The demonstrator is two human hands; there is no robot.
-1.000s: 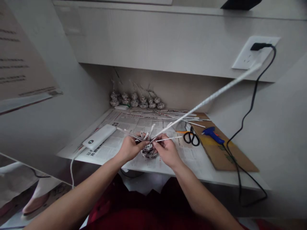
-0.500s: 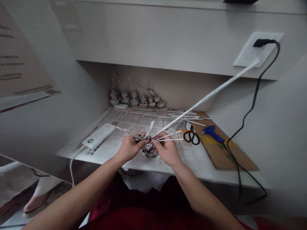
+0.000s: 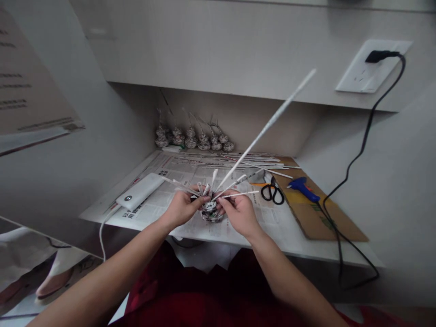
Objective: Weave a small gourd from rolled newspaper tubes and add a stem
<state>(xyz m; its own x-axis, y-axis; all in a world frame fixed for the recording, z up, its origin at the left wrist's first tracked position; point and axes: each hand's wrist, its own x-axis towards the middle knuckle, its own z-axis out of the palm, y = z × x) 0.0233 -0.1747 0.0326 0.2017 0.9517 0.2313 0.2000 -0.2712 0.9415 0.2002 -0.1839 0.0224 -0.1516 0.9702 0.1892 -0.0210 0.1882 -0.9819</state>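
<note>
Between my hands, near the table's front edge, is a small woven gourd of rolled newspaper (image 3: 211, 212). Several paper strips fan out from its top. My left hand (image 3: 187, 204) is closed on its left side, the thumb pressed at the base of the strips. On the other side my right hand (image 3: 236, 208) pinches at the weave, with thumb and fingertips by the strips pointing right. One long paper strip (image 3: 264, 131) rises from between the hands toward the upper right. Fingers behind the piece are partly hidden.
Several finished paper gourds (image 3: 203, 142) line the back wall. Loose paper strips (image 3: 235, 160) lie before them on newspaper. A white power bank (image 3: 141, 193) is at left. Black-handled scissors (image 3: 272, 194) and a blue glue gun (image 3: 303, 188) on cardboard (image 3: 316, 222) are at right, its black cord (image 3: 347, 170) reaching a socket.
The long strip has swung more upright and its tip has shifted left. My right hand's fingers have moved slightly, and the strips on the right are spread further apart.
</note>
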